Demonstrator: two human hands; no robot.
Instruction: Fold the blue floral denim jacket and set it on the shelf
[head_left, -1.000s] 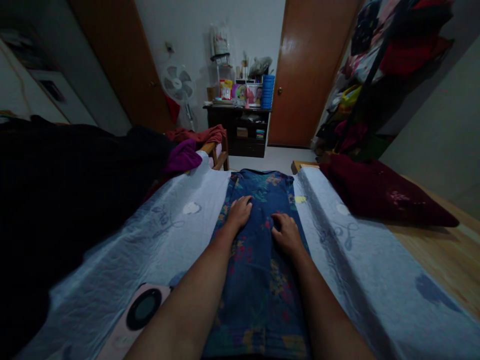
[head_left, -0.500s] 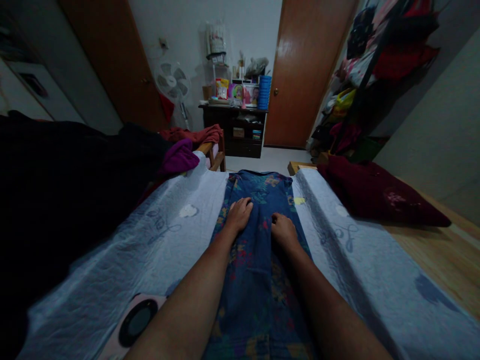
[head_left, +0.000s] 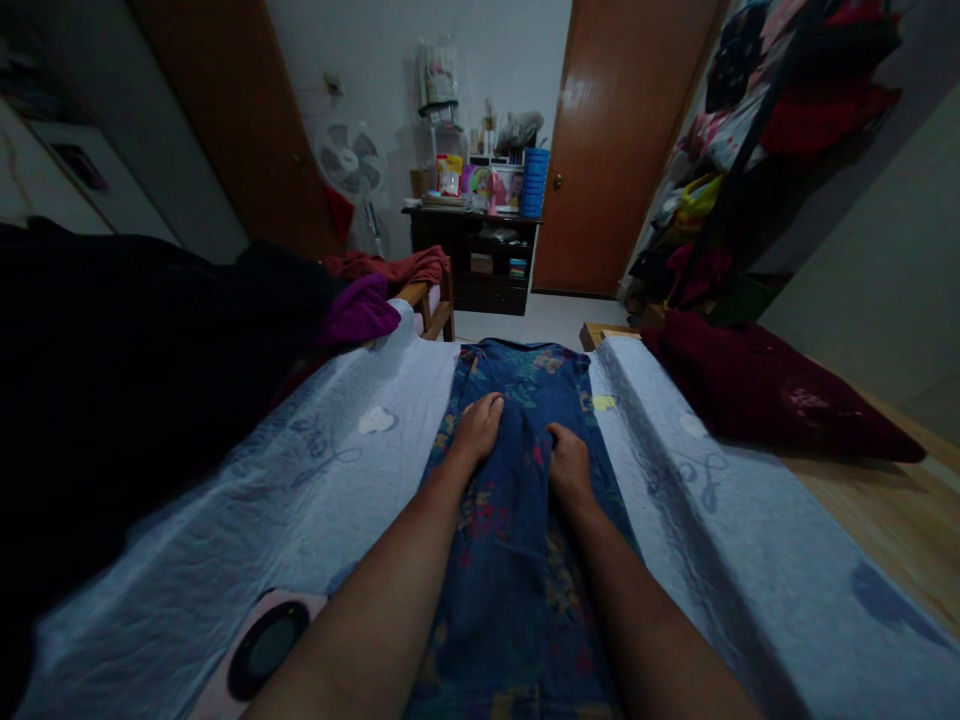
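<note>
A dark blue garment (head_left: 517,560) with a floral print lies lengthwise on the bed, stretching away from me. Its far end reaches the mattress edge; whether it is trousers or another piece, I cannot tell. My left hand (head_left: 478,430) is curled on the left part of the cloth with the thumb on top, gripping it. On the right, my right hand (head_left: 570,462) has its fingers closed around a fold of the same cloth. Between both hands the fabric is slightly raised. Both forearms cover parts of the garment's near sides.
A pale sheet (head_left: 360,480) with printed lettering covers the bed. A pink device with a round black face (head_left: 270,645) lies by my left forearm. Dark clothes (head_left: 150,370) are heaped left, a maroon cushion (head_left: 780,395) right. A fan (head_left: 352,165) and shelf (head_left: 491,265) stand beyond.
Both hands have closed further on the cloth, and the fabric between them is lifted a little more. The camera view has shifted slightly.
</note>
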